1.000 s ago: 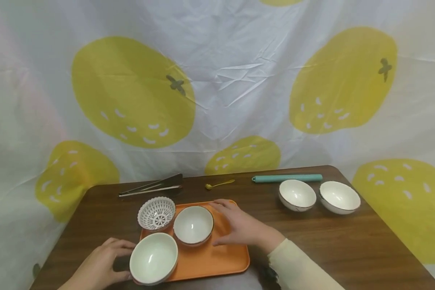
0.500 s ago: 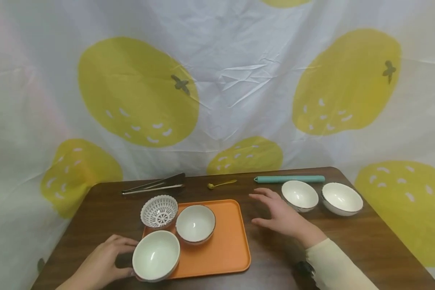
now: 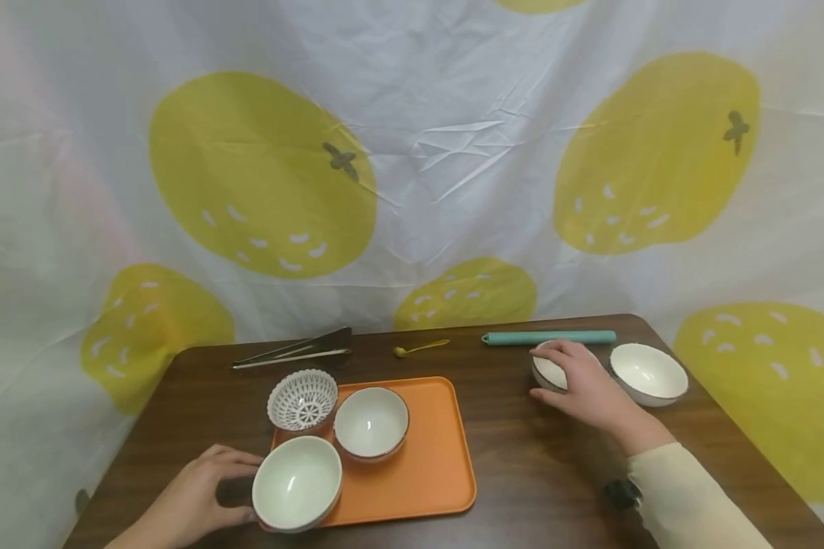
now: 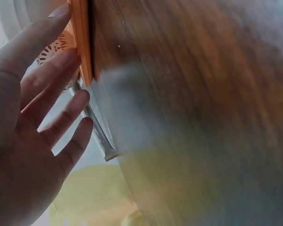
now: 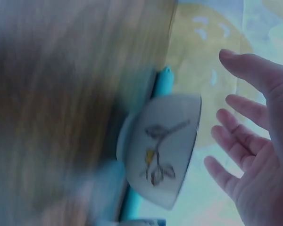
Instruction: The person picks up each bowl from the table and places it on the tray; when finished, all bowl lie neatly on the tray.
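Observation:
My left hand [image 3: 195, 492] is at the left side of a large pale bowl [image 3: 297, 483], fingers relaxed, fingertips right at the bowl and the corner of the orange tray [image 3: 426, 480]. A white bowl [image 3: 371, 422] stands on the tray, and a black-and-white patterned bowl [image 3: 302, 401] sits at its back left corner. My right hand [image 3: 587, 389] reaches over a white bowl [image 3: 549, 374] at the right, partly covering it. In the right wrist view the fingers are spread apart from that bowl [image 5: 162, 150], which bears a twig pattern.
Another white bowl [image 3: 648, 374] stands just right of the covered one. Behind them lies a turquoise stick [image 3: 549, 337]. Metal tongs [image 3: 295, 354] and a small yellow spoon [image 3: 420, 348] lie along the back edge of the brown table [image 3: 515, 473], before a lemon-print cloth [image 3: 439, 191].
My right hand has moved from above the tray, beside the white bowl there, rightward to the bowl at the right. The left hand stays beside the large pale bowl.

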`<control>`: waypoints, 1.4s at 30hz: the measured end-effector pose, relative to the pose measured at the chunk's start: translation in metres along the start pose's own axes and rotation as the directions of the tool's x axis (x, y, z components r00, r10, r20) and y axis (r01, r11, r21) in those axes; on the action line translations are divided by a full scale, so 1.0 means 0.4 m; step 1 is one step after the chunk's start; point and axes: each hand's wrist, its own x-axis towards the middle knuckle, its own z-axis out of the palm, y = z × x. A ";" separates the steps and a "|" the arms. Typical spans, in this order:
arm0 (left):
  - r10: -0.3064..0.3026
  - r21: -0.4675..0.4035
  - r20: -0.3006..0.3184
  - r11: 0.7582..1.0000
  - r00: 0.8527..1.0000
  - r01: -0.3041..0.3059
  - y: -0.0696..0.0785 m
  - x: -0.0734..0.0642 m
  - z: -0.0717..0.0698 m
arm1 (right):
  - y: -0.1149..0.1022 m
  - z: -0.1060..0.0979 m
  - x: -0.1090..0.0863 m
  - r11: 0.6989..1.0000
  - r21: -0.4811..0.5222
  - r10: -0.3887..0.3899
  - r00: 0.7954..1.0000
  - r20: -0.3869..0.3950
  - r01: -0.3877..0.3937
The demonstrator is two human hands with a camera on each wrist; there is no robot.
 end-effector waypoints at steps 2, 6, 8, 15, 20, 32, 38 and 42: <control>0.001 -0.001 -0.010 1.000 1.000 -0.001 -0.002 -0.002 0.000 | 0.013 -0.014 0.003 0.999 -0.031 0.030 1.000 -0.003 -0.030; 0.000 -0.002 -0.010 1.000 1.000 0.000 -0.001 -0.003 0.000 | 0.042 -0.039 0.006 0.992 -0.081 0.098 0.995 0.012 -0.097; 0.000 0.001 -0.008 1.000 1.000 0.000 0.001 -0.003 -0.001 | 0.059 -0.046 0.005 0.986 -0.090 0.145 0.989 0.027 -0.142; -0.014 0.014 0.005 1.000 1.000 0.014 0.005 0.001 -0.003 | 0.111 -0.058 -0.002 0.958 -0.112 0.271 0.960 0.070 -0.263; -0.046 0.000 0.046 0.999 0.998 0.046 0.007 0.004 -0.006 | 0.128 -0.062 -0.004 0.958 -0.132 0.269 0.956 0.115 -0.254; -0.080 -0.010 0.085 0.997 0.993 0.081 0.012 0.006 -0.010 | 0.150 -0.042 0.001 0.960 -0.120 0.265 0.959 0.105 -0.252; -0.080 -0.012 0.090 0.997 0.993 0.082 0.011 0.006 -0.011 | 0.130 -0.025 -0.002 0.957 -0.063 0.288 0.955 0.073 -0.283; -0.047 0.009 0.066 0.999 0.997 0.046 0.009 0.008 -0.012 | 0.093 -0.008 -0.003 0.955 0.005 0.295 0.954 0.052 -0.296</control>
